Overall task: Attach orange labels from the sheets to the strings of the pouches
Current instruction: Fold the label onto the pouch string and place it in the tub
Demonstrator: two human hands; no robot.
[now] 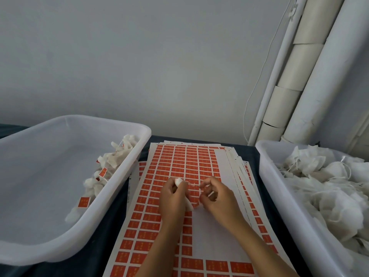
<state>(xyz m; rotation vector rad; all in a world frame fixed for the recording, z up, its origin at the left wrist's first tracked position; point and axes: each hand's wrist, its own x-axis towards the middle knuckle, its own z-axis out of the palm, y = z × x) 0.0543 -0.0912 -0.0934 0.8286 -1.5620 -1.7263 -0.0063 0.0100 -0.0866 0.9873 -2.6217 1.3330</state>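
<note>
Hard to make out: the thin string [192, 184] between the two hands, pale against the orange grid and lost in places; whether a label is already on it cannot be told. Partly hidden too: the white pouch [179, 181], showing only as a lump above the left hand's knuckles and a flap [189, 205] below the palm. Cut off by the frame edges: the right tub [265, 156] heaped with plain pouches [319, 188], the near end of the top label sheet [175, 160], and both forearms. Left hand [173, 198] curled round the pouch, back of the hand up, over the middle of the sheet. Right hand [216, 193] just beside it, thumb and forefinger pinched on the string's end, other fingers loosely bent, wrist angled in from the lower right. In the left tub [127, 168], along its right wall, tagged pouches [111, 158] with orange labels. Under everything, a dark tabletop [111, 212]; sheets stacked and fanned between the tubs.
</note>
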